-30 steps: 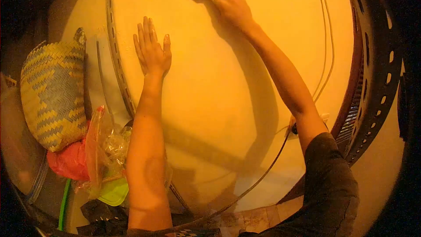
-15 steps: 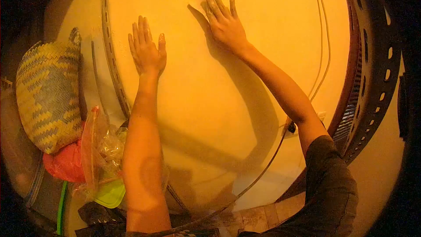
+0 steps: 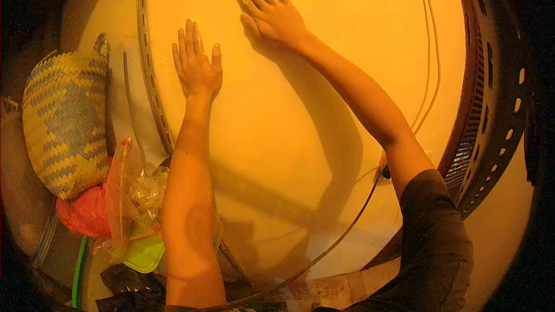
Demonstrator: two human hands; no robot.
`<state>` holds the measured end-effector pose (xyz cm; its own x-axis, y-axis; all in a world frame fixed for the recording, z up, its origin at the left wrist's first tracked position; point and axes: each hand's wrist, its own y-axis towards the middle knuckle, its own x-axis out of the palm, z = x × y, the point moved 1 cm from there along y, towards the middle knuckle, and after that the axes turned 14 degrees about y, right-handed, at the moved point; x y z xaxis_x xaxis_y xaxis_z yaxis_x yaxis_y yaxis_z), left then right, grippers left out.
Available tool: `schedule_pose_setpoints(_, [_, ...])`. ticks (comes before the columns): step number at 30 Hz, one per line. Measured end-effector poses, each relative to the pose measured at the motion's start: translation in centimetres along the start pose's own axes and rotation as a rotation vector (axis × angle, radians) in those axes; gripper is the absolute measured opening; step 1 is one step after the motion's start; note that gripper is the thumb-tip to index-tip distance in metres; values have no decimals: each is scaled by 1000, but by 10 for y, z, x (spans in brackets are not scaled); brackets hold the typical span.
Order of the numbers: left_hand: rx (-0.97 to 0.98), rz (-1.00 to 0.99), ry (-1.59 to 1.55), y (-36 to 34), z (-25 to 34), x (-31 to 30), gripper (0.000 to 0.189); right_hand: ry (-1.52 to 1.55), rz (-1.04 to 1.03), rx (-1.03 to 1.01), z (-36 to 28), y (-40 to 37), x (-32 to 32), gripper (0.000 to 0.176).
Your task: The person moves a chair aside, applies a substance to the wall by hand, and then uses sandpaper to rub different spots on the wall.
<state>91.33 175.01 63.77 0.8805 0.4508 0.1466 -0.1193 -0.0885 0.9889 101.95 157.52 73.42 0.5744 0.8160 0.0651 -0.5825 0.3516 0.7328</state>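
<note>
My left hand (image 3: 198,72) is open against the pale wall (image 3: 243,138), its fingers stretched upward and the thumb apart. Higher up and to the right, my right hand (image 3: 270,16) lies over the same wall, palm toward it, with fingers extended to the upper left. Whitish residue coats the fingertips of both hands. Whether something thin lies under the right fingers is hidden. The right arm casts a broad shadow on the wall beneath it.
A woven basket (image 3: 66,121) hangs at left above a red bag (image 3: 87,211), clear plastic bags (image 3: 144,193) and a lime-green container (image 3: 144,254). Slotted metal uprights (image 3: 151,75) flank the wall. A dark cable (image 3: 341,237) crosses low; thin cords (image 3: 430,52) run down at right.
My right hand has slid left and slightly up along the wall. A pale flat piece seen beside its fingers earlier no longer shows. My left hand stays almost in place.
</note>
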Motion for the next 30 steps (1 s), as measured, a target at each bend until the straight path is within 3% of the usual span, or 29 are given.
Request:
schedule_pose_setpoints(4, [4, -2, 5, -1, -1, 1, 66, 38, 46, -25, 9, 32, 18, 62])
schedule_pose_setpoints(5, [4, -1, 16, 0, -1, 2, 66, -90, -30, -11, 6, 29, 13, 59])
schedule_pose_setpoints(7, [9, -14, 23, -2, -1, 3, 67, -214, -118, 13, -6, -1, 1, 57])
schedule_pose_setpoints(9, [3, 6, -19, -1, -1, 4, 67, -81, -102, -14, -21, -50, -12, 59])
schedule_pose_setpoints(12, [-21, 5, 15, -2, 2, 3, 67, -50, -144, 36, -28, -67, -27, 59])
schedule_pose_setpoints(16, [-23, 26, -2, 2, 2, 0, 65, -159, -99, -4, -4, 14, 14, 60])
schedule_pose_setpoints(18, [-18, -61, 57, 1, 0, 0, 67, -65, 50, -41, 6, 56, 34, 61])
schedule_pose_setpoints(21, [-13, -43, 30, 1, -1, 1, 67, -314, -64, -7, 0, 49, 30, 61])
schedule_pose_setpoints(26, [-27, 3, -11, -2, 3, 1, 64, -115, -116, 2, -26, -50, -12, 60])
schedule_pose_setpoints(30, [-25, 3, -14, 0, 2, 0, 65, -208, -52, -10, -13, -1, 12, 60])
